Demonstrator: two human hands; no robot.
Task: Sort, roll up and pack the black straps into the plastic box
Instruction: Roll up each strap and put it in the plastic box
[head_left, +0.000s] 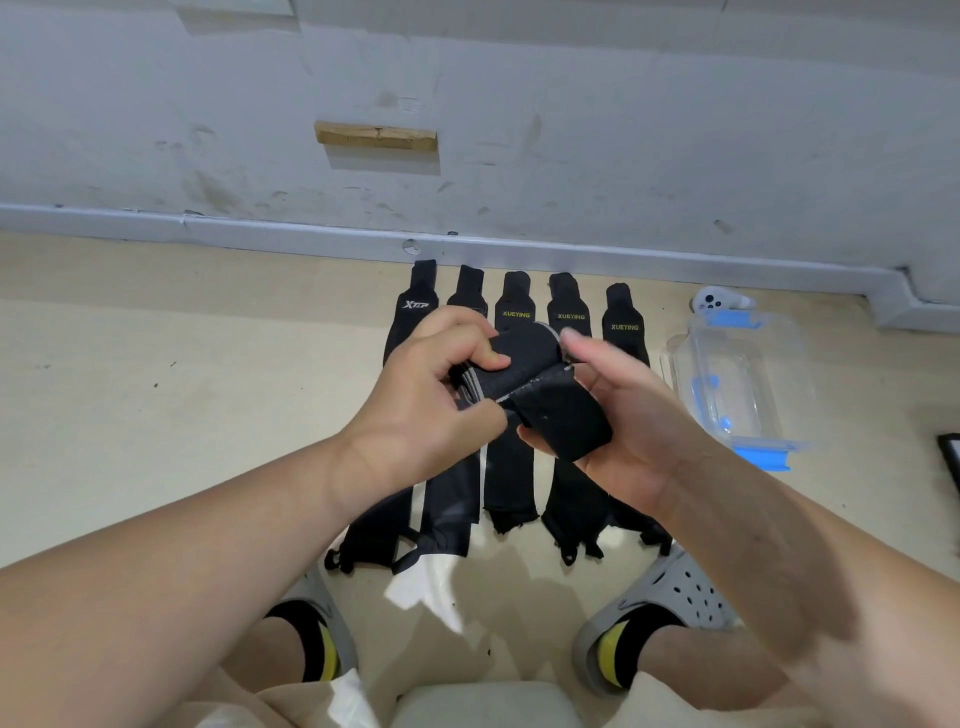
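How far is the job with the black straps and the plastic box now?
Sorting looks done: five flat black fabric straps lie side by side on the beige floor. In hand: the left hand and right hand grip one partly rolled black strap. Left: the clear plastic box with blue clips shows no strap inside, so the other rolls and packing remain.

Row of flat straps (511, 483) on the floor: middle lengths hidden behind the left grip (431, 395), the right grip (639, 431) and the half-rolled strap (524, 358) held between them; the second strap (469, 291) from the left has its lettering covered. Dark framed object (951, 462): cut off by the right edge, kind not tellable. White device (717, 300) behind the plastic box (779, 353): lower part covered by the box's rim; right grip's upper fingertips blurred.
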